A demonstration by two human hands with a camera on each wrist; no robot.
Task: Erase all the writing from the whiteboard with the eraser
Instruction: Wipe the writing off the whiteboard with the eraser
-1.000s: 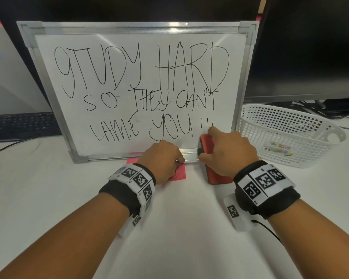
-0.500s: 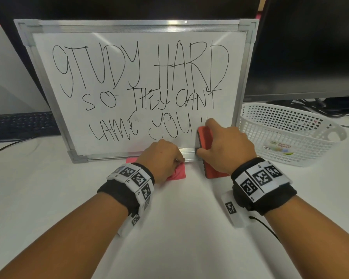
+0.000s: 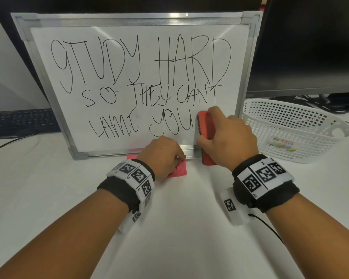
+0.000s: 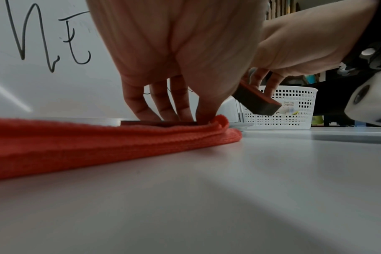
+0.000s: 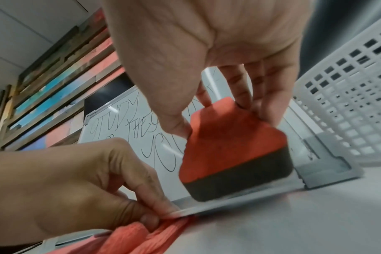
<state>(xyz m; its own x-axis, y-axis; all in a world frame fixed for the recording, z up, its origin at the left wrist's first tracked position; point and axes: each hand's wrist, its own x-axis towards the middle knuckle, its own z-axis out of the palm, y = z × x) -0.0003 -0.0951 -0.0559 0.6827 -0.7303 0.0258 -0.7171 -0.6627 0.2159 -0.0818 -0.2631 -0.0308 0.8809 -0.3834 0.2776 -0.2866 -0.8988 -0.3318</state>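
Where the fingers [image 5: 270,103] and thumb of the right hand [image 3: 228,141] pinch the long sides of the eraser [image 3: 207,125], its dark felt faces the whiteboard [image 3: 119,33], lower right, beside "YOU"; contact uncertain. Left hand [image 3: 163,154]: fingers bunched, pinching the bottom frame over a red cloth [image 4: 98,142] on the tabletop [image 3: 179,218], probably steadying the propped whiteboard. Writing [image 3: 141,63]: three lines legible; wiping judged barely begun.

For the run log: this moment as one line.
right hand holds eraser at whiteboard | left hand pinches frame over cloth | writing mostly intact
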